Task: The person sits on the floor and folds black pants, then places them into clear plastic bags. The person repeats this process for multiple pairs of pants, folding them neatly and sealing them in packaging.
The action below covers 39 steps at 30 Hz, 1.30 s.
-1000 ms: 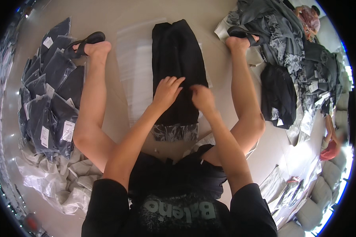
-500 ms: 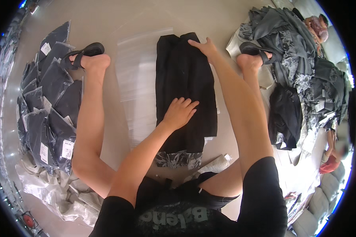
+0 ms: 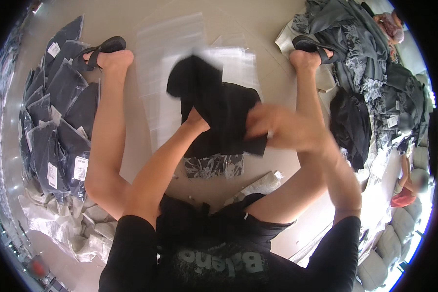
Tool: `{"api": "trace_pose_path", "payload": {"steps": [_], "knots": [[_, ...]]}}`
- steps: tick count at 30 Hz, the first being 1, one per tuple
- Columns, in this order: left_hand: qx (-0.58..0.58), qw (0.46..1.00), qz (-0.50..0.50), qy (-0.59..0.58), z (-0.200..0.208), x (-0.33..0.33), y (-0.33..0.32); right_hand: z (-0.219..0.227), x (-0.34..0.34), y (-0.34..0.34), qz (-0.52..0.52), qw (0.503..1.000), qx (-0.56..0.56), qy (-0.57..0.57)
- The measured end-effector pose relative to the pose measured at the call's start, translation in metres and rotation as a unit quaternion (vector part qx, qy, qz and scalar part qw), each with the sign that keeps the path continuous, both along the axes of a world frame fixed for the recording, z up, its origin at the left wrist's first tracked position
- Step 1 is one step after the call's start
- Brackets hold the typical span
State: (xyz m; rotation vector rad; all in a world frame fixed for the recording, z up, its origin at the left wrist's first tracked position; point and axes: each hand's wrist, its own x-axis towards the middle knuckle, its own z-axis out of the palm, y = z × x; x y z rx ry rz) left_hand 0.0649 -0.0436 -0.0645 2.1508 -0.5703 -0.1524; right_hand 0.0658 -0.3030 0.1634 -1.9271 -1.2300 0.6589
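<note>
Perhaps the black cloth (image 3: 228,109), loosely folded, could slip past the plastic bags' (image 3: 173,41) right edge; left hand (image 3: 198,120) half-hidden, right hand (image 3: 265,122) blurred: opening and grip unclear.

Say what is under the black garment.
Plastic sheets show along the left and far edges of the black garment, patterned fabric at its near edge. A fold hides most of the left hand; the rest beneath cannot be seen.

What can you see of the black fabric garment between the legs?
The black fabric garment looks soft, partly folded, its far part blurred; a grey patterned fabric band shows at its near end. It overlaps translucent plastic sheets. The left grip is partly hidden under it; the blurred right grip is at its right edge.
</note>
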Motion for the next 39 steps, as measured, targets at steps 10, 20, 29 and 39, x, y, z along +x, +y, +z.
{"api": "trace_pose_path", "payload": {"steps": [10, 20, 29, 39], "knots": [[0.235, 0.957, -0.129, -0.112, 0.029, -0.068, 0.123, -0.125, -0.12, -0.016, -0.426, 0.886, -0.136, -0.124], [-0.154, 0.907, 0.307, 0.245, 0.012, -0.125, 0.057, -0.191, -0.077, 0.043, -0.65, 0.759, -0.014, -0.033], [0.129, 0.912, 0.305, 0.244, 0.033, -0.161, 0.06, -0.181, -0.124, 0.054, -0.557, 0.788, -0.05, -0.259], [-0.217, 0.824, 0.231, 0.47, 0.1, -0.149, 0.033, -0.103, -0.19, 0.097, -0.391, 0.914, -0.007, -0.105]]}}
